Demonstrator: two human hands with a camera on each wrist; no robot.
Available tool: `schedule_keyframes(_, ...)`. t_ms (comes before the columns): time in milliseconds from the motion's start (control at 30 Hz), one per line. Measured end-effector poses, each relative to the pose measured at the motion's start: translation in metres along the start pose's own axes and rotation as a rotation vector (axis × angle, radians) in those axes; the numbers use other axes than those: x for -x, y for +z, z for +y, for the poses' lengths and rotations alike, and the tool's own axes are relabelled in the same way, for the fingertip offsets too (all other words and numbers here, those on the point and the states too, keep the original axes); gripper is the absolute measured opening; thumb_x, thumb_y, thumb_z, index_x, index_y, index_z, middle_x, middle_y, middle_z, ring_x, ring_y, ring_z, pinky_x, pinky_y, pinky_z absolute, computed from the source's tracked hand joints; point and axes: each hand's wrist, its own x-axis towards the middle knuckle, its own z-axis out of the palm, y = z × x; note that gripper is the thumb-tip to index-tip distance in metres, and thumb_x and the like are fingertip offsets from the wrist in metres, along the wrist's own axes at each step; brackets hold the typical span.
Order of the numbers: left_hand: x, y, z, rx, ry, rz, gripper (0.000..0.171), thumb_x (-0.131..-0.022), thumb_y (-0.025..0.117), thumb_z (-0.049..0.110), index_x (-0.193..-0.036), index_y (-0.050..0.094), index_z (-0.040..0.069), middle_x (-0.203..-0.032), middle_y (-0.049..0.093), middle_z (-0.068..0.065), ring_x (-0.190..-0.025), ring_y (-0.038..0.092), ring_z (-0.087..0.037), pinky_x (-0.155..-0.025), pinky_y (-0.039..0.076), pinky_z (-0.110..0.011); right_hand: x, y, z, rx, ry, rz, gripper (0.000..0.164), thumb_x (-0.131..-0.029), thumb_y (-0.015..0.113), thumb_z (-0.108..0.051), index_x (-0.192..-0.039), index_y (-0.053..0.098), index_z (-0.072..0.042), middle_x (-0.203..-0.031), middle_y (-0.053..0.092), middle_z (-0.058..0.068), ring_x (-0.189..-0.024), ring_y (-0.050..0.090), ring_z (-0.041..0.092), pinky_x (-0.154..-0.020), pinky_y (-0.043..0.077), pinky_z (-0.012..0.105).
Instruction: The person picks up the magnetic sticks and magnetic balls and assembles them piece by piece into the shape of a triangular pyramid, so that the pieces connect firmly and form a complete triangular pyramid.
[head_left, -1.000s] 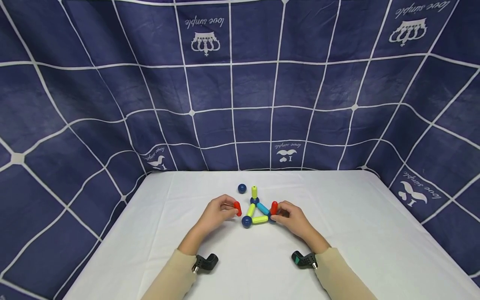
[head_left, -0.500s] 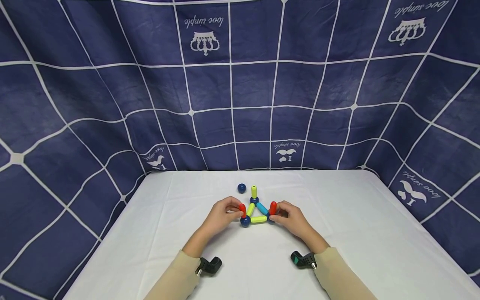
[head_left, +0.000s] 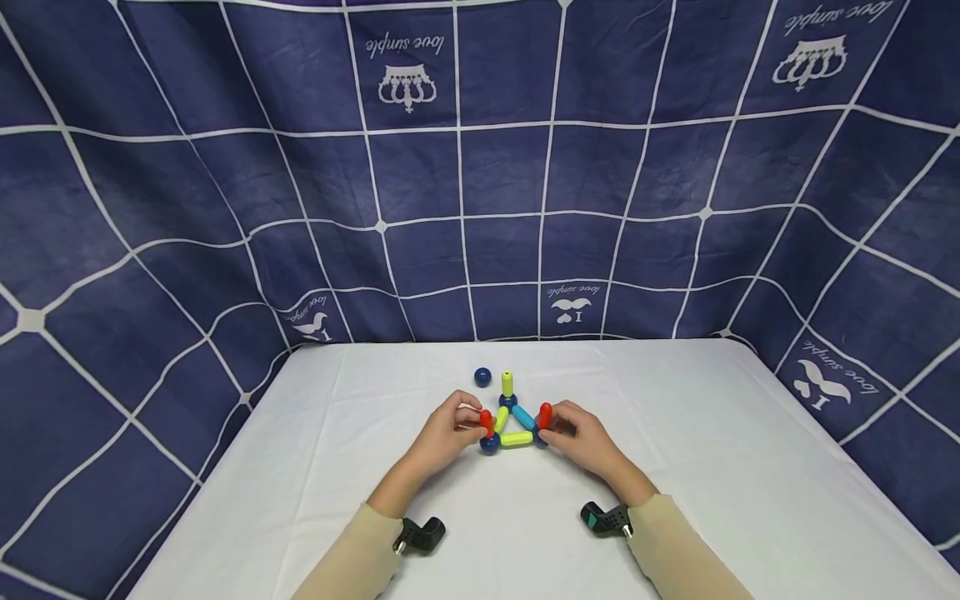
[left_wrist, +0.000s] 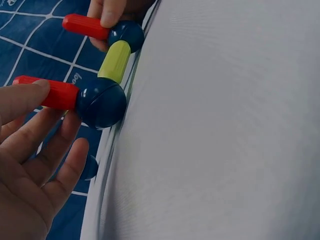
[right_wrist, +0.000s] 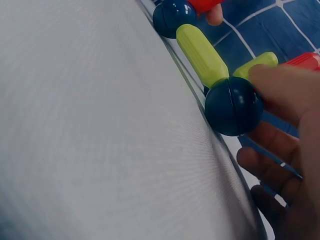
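Observation:
On the table, a triangle of magnetic rods joins three dark blue balls. My left hand [head_left: 444, 435] pinches a red magnetic rod [head_left: 487, 422] between thumb and fingers. In the left wrist view that red rod's end meets the near-left blue ball [left_wrist: 101, 103]. My right hand [head_left: 585, 435] holds the other red rod [head_left: 545, 414] low down, beside the near-right blue ball [right_wrist: 234, 106]. A yellow-green rod [head_left: 517, 438] links these two balls. Another yellow-green rod [head_left: 501, 417] and a blue rod [head_left: 523, 417] run to the far ball [head_left: 507, 402], which bears an upright yellow-green rod [head_left: 507, 383].
A loose dark blue ball [head_left: 482, 377] lies behind the triangle, to its left. White cloth covers the table [head_left: 675, 467]. A navy curtain [head_left: 420, 183] with white grid lines stands behind and at both sides.
My left hand has moved right, bringing its red rod from beside the triangle onto the near-left ball, where it stands upright. My right hand has stayed almost still on its red rod.

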Motion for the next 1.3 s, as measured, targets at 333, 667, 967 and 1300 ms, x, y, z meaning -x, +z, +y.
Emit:
schedule_keyframes(333,0.0,0.002,-0.003,-0.042,0.012,0.031,0.022,-0.088,0.073,0.003,-0.101,0.054,0.006,-0.101,0.076,-0.011,-0.095,0.069,-0.016,-0.078,0.053,-0.022,0.0,0.0,-0.006,0.042,-0.007,0.028,0.018,-0.088,0.075,-0.016,-0.105,0.071,-0.022,-0.102,0.072,-0.009,-0.1,0.063,0.012,-0.092,0.053,0.032)
schedule_keyframes(667,0.001,0.008,-0.002,-0.117,0.036,0.1,0.021,-0.088,0.074,0.007,-0.1,0.057,0.011,-0.096,0.075,-0.006,-0.095,0.067,-0.018,-0.077,0.053,-0.029,-0.001,0.004,-0.01,0.214,-0.097,0.05,0.021,-0.089,0.076,-0.022,-0.109,0.073,-0.02,-0.099,0.07,-0.009,-0.087,0.06,0.009,-0.079,0.051,0.028)
schedule_keyframes(967,0.0,0.014,0.0,-0.162,0.015,0.113,0.025,-0.088,0.074,0.004,-0.104,0.058,0.014,-0.1,0.073,-0.007,-0.09,0.063,-0.017,-0.066,0.054,-0.023,0.0,0.008,-0.018,0.332,-0.098,0.06,0.03,-0.089,0.076,-0.029,-0.116,0.073,-0.016,-0.092,0.067,-0.009,-0.081,0.056,0.013,-0.071,0.046,0.024)
schedule_keyframes(1300,0.0,0.017,-0.003,-0.19,0.051,0.123,0.028,-0.087,0.074,0.002,-0.107,0.059,0.015,-0.102,0.073,-0.006,-0.088,0.064,-0.014,-0.08,0.054,-0.025,-0.002,0.011,-0.022,0.441,-0.138,0.072,0.034,-0.087,0.077,-0.034,-0.116,0.074,-0.016,-0.086,0.063,-0.007,-0.075,0.048,0.007,-0.065,0.041,0.022)
